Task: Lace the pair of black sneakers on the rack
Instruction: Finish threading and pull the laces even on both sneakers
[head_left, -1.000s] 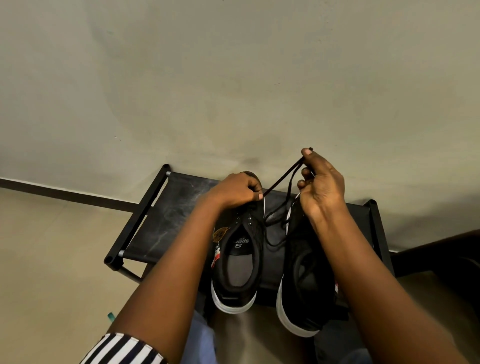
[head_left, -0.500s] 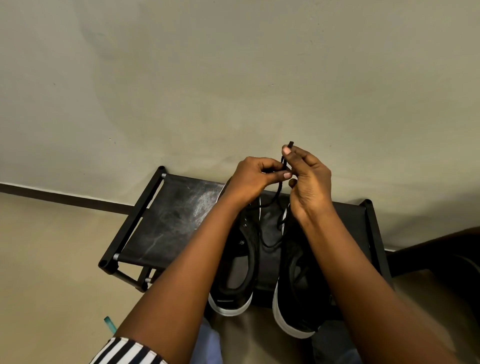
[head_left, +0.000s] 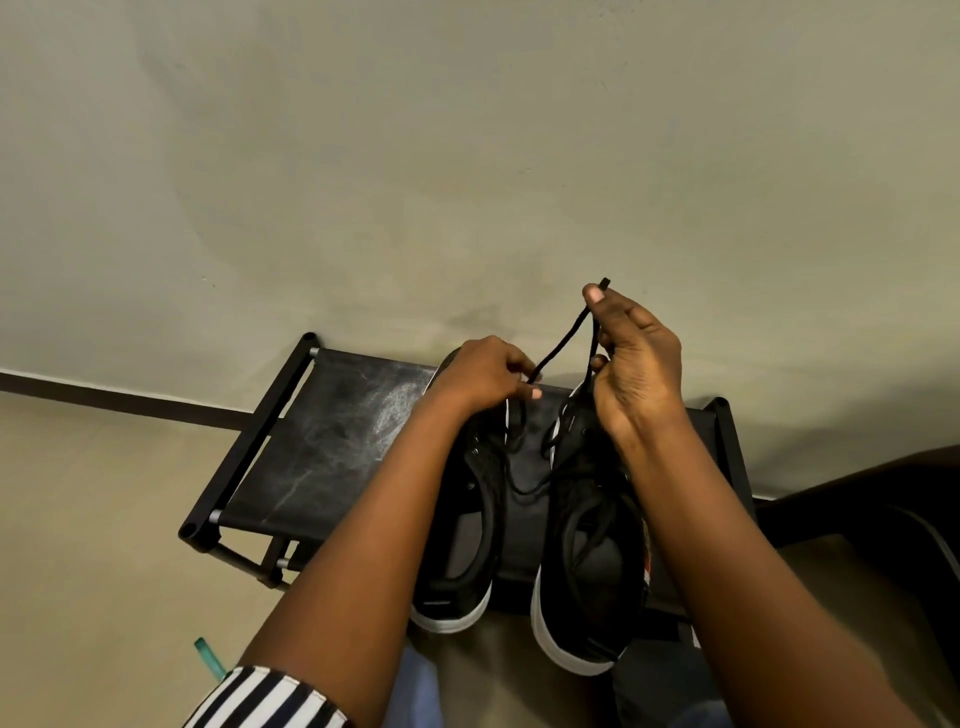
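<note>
Two black sneakers with white soles stand side by side on a black fabric rack (head_left: 332, 436), heels toward me: the left sneaker (head_left: 467, 561) and the right sneaker (head_left: 592, 571). A black lace (head_left: 563, 338) runs up from between the shoes. My right hand (head_left: 636, 358), raised above the right sneaker, pinches the lace near its tip, which sticks out above my thumb. My left hand (head_left: 485, 371) sits lower, over the front of the left sneaker, and pinches the same lace further down. The shoes' toes are hidden behind my hands.
The rack stands against a plain beige wall with a dark skirting strip (head_left: 114, 402). Beige floor lies to the left. A dark piece of furniture (head_left: 872, 519) stands at the right. A small green object (head_left: 208, 656) lies on the floor near my striped sleeve (head_left: 260, 696).
My hands have drawn apart: the left one dropped toward the left sneaker while the right stayed up, and the lace now stretches taut between them.
</note>
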